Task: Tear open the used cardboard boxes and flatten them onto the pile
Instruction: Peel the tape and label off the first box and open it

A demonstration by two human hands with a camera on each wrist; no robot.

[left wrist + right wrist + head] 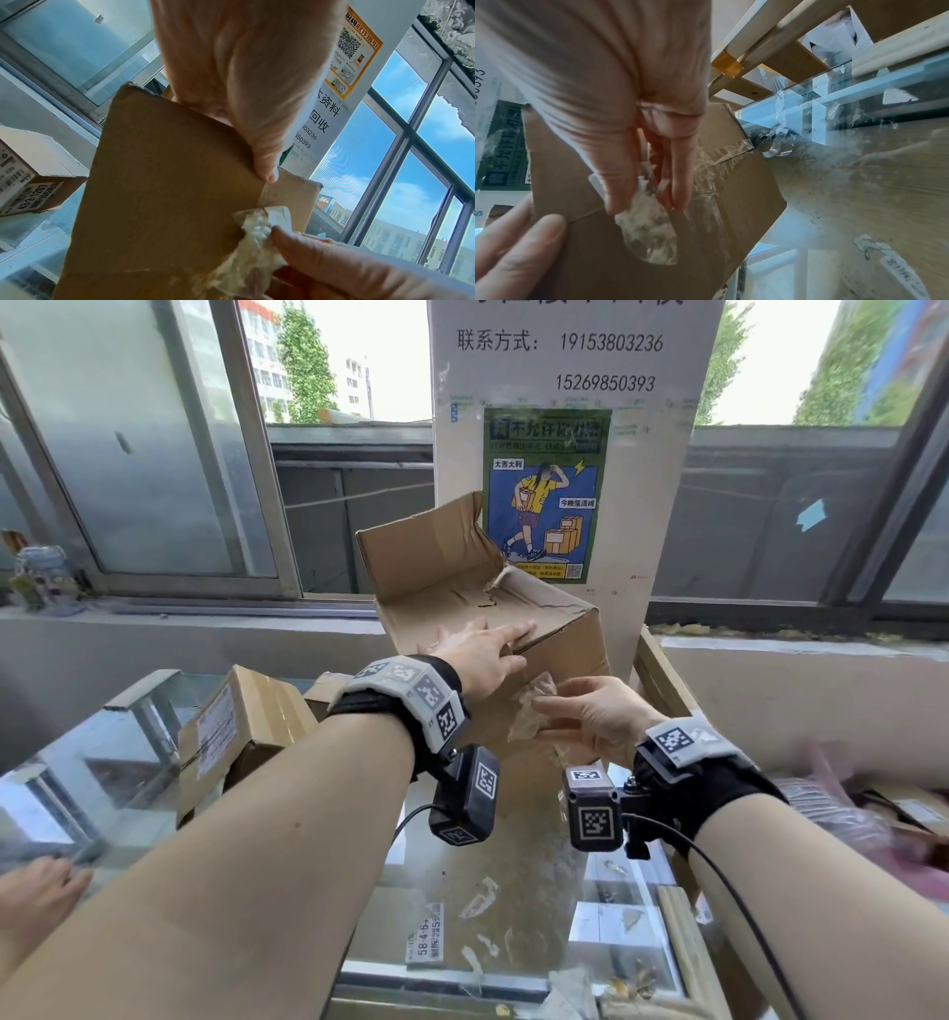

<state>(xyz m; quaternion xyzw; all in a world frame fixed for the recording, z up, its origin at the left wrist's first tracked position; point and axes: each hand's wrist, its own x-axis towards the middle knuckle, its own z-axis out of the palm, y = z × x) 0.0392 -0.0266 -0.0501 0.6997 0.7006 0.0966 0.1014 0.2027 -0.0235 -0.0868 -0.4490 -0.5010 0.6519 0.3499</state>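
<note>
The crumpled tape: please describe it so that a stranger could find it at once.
Start at the white pillar with the green poster. Below it stands the open cardboard box; on its near side the right hand pinches the crumpled tape. It is the only clear, shiny wad against brown cardboard.

Glass counter (pixel 128 762) carries 2 cardboard boxes (pixel 493 629)

bright daylight thru windows (pixel 328 361) | sky blown out | edges warped | wrist views blurry
</note>
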